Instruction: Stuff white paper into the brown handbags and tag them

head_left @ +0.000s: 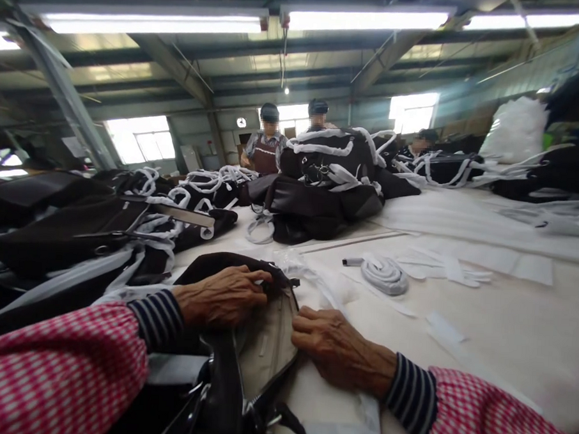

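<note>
A black handbag [230, 368] lies in front of me with its zipped mouth spread, so the beige lining [264, 350] shows. My left hand [223, 295] is closed over the bag's far left edge, its fingertips near the zipper end. At the right rim, my right hand [334, 344] has its fingers curled and pressed together on the zipper edge. Which bit each hand pinches is partly hidden behind the fingers. Black handles with metal rings [250, 407] hang at the near side of the bag.
More black bags [68, 226] with white-wrapped straps are heaped at the left. Another pile of bags [313, 205] stands ahead. A coiled grey strap [383, 274] and white strips [450, 265] lie on the pale table [519, 336]. Several people, including one in an apron [268, 153], are beyond.
</note>
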`<state>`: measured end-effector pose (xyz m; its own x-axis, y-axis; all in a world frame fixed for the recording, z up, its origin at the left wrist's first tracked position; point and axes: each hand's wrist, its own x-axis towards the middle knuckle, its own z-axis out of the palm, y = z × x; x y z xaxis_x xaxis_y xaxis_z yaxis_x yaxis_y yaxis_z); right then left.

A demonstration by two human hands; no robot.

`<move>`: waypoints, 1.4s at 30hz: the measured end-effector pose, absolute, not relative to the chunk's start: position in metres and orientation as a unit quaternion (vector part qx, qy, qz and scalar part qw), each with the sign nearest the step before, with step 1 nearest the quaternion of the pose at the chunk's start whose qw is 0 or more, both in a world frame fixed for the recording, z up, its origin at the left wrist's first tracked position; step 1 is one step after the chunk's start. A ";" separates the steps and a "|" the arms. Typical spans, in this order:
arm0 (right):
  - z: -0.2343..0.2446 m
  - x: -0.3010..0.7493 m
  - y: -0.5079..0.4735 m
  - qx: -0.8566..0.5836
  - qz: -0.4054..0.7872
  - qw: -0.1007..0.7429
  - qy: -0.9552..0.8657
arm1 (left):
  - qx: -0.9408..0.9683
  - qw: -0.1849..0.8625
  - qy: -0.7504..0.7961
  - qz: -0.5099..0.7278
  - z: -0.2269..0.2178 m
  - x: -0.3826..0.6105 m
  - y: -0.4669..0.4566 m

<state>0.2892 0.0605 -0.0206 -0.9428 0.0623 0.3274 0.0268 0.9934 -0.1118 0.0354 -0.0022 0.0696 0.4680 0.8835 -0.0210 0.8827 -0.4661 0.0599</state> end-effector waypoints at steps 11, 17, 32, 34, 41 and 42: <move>0.002 0.248 0.064 -0.182 0.035 0.119 -0.976 | 0.825 -0.099 0.550 0.086 -0.003 0.052 -0.006; -0.021 0.209 0.066 -0.250 -0.050 0.096 -0.962 | 0.797 -0.205 0.555 0.123 0.002 0.043 -0.014; -0.027 0.206 0.088 -0.255 -0.003 0.138 -0.957 | 0.767 -0.060 0.621 0.150 0.015 0.034 0.001; -0.031 0.209 0.091 -0.246 0.007 0.142 -0.959 | 0.761 -0.058 0.628 0.154 0.014 0.034 0.001; -0.029 0.209 0.090 -0.269 0.021 0.143 -0.952 | 0.746 -0.050 0.645 0.159 0.012 0.032 0.002; -0.027 0.209 0.089 -0.272 0.019 0.136 -0.953 | 0.746 -0.050 0.645 0.161 0.012 0.031 0.002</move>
<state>0.2087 0.0892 -0.0274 -0.8152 0.5228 0.2493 0.5126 0.8516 -0.1095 0.0314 0.0020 0.0116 0.1173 0.9453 0.3044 0.9776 -0.1639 0.1324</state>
